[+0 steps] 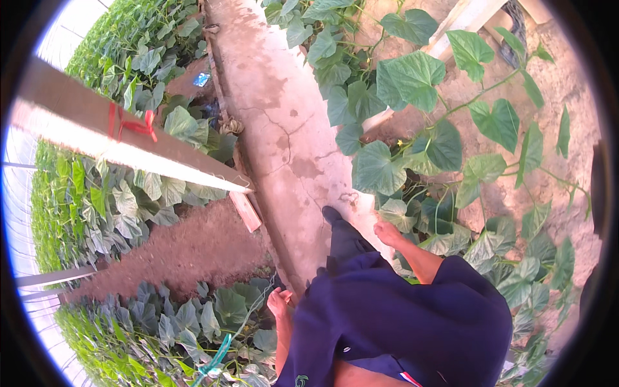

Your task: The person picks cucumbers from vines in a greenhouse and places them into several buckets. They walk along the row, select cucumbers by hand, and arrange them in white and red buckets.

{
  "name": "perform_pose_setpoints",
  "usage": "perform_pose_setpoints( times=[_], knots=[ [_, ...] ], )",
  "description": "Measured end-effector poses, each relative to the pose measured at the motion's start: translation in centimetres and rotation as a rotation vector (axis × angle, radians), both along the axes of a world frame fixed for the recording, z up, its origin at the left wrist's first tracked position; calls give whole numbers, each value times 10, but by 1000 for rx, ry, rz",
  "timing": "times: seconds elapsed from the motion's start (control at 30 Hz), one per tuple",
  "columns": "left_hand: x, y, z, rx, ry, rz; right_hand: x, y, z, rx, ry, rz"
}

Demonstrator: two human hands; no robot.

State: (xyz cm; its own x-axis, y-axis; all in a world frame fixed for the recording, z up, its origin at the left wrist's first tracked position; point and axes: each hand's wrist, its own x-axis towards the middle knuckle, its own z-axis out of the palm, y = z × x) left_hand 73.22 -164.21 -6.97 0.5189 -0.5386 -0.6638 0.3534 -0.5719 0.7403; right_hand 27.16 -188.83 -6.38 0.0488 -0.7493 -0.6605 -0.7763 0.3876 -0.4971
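Loosely curled, my left hand [279, 301] hangs at the left side of my body, and nothing shows in it. Thin twine [256, 305] with a teal tie [216, 357] runs close by that hand over the leafy vines [232, 307]. On the other side, my right hand [387, 234] is bent into a loose fist with no object visible, beside the broad leaves of a cucumber-like vine [394, 213]. Whether either hand touches string or leaves, I cannot tell. One dark shoe [331, 214] stands on the cracked concrete path [290, 145].
A pale post [145, 140] with a red tie [140, 126] slants in from the left. A brick-like block [245, 211] lies at the path's raised edge. Bare soil [193, 246] lies between plant rows. A long vine [464, 104] spreads before an earthen wall [566, 193] at right.
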Motion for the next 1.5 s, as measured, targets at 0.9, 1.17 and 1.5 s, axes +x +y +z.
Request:
perform_pose_setpoints(
  times=[0.9,1.17,1.5],
  knots=[
    [-133,-449,134,-295,-389,-789,264,-223,74,497,-1228,-575],
    [-74,-480,82,-79,-706,-819,304,-297,73,651,-1168,-781],
    [11,-486,20,-24,-364,-700,181,-539,-57,-172,-476,-1034]
  ],
)
